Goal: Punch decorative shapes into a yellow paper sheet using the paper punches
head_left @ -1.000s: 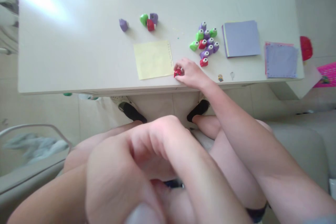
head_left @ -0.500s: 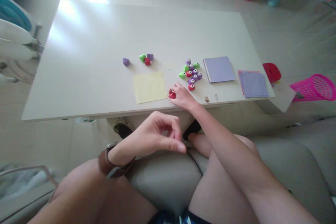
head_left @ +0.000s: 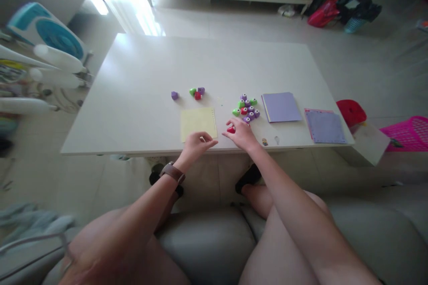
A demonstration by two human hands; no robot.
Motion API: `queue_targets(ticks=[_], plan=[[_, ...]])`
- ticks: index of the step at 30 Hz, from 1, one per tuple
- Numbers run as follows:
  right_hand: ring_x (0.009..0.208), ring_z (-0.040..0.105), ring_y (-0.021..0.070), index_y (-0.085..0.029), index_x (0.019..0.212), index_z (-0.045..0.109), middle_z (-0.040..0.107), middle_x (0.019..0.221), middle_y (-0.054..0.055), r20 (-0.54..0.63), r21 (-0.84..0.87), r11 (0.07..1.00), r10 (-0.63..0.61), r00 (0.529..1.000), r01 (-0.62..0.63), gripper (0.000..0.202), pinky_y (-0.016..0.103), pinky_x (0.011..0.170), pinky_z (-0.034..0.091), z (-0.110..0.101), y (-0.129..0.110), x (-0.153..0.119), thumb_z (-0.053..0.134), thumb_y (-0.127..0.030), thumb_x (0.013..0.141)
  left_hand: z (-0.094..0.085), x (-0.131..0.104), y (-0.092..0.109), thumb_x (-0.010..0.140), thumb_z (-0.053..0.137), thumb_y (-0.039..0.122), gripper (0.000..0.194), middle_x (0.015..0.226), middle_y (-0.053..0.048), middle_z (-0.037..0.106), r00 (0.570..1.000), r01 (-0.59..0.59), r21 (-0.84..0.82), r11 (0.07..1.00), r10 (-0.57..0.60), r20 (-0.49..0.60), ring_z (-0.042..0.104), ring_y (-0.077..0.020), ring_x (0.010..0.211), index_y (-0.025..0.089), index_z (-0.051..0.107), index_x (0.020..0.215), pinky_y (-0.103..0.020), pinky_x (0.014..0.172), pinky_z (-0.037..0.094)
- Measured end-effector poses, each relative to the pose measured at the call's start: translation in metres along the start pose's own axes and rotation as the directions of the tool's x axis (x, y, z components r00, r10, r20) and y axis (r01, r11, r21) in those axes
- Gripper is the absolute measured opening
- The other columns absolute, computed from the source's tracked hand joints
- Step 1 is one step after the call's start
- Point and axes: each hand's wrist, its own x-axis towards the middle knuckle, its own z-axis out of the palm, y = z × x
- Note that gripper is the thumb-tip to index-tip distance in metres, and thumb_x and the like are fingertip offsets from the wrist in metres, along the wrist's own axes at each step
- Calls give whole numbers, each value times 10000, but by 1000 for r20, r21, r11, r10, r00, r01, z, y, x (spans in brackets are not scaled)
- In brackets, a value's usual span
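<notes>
My right hand [head_left: 242, 134] is over the table's front edge, its fingers curled around a red piece [head_left: 231, 129]. My left hand [head_left: 199, 142], with a brown watch on the wrist, hovers at the lower edge of a yellow sheet [head_left: 197, 120]; its thumb and fingers are apart and nothing shows between them. Just beyond my right hand lies a cluster of purple, green and red pieces with eye-like tops [head_left: 247, 109]. Another red piece is partly hidden by that hand. Behind the sheet, a green, a red and a purple piece [head_left: 201, 91] sit together, and a single purple piece [head_left: 174, 95] lies left of them.
On the white table [head_left: 150, 67], a purple pad [head_left: 281, 107] and a purple sheet [head_left: 325, 126] lie at the right. A small figure sticker [head_left: 265, 141] and a clear item [head_left: 277, 140] are near the front edge. A pink basket [head_left: 409, 136] stands beyond the table's right side.
The view has tilted up, showing more of the room. My left hand has moved forward from above my lap to the sheet. My right hand and its red piece have shifted slightly right, away from the sheet.
</notes>
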Motion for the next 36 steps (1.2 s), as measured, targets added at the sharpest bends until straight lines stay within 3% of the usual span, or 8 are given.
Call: queue_targets(ticks=[3,7,10,12,19,26,36], plan=[[875,645,195,-196,979,677,676,968,38,-11,36,999,5,1000,-4,278,324,826,511,-2,1,1,875,-195,784,3,-6,4,876,750,355,193,734,-25,712,993,-105,186,977,91,80,604,-149,626,184,752,788,-277,620,456],[911,631,204,-189,935,702,657,940,40,12,12,999,-42,999,42,197,331,859,508,-1,3,1,857,-202,814,5,-13,3,1005,553,236,216,1091,-76,761,960,-272,488,829,268,79,706,-221,950,209,761,1055,-352,864,537],[941,642,203,-179,1004,741,666,988,63,44,-10,998,-59,997,59,143,334,910,508,0,5,-1,782,-151,870,5,-16,-1,949,646,205,330,1368,-122,678,926,-354,586,729,361,111,645,-277,1249,184,673,1277,-414,1078,502],[928,650,195,-174,1040,758,675,1001,69,82,-29,997,-67,994,69,174,329,919,511,0,6,-2,741,-111,878,5,-19,-3,887,725,178,438,1444,-131,636,907,-398,633,664,386,166,595,-299,1329,178,644,1317,-444,1144,465],[817,694,172,-179,968,752,751,919,52,211,42,999,-29,977,20,159,295,814,541,-8,1,-4,824,-159,827,5,-28,2,946,583,54,254,1221,-81,733,907,-409,697,589,347,239,642,-257,1121,206,732,1085,-404,955,534],[843,743,174,-187,981,756,794,914,51,296,232,960,82,952,-154,185,283,780,577,-5,3,-4,821,-156,811,3,-25,5,992,540,88,241,1067,-93,732,913,-405,640,652,326,246,632,-230,1032,185,745,911,-331,807,535],[829,737,169,-161,1005,766,797,919,64,364,333,919,81,928,-211,188,304,809,598,-5,3,-3,738,-116,825,8,-23,3,999,538,123,251,998,-91,728,920,-378,532,758,371,127,635,-235,1009,189,776,954,-348,850,550]])
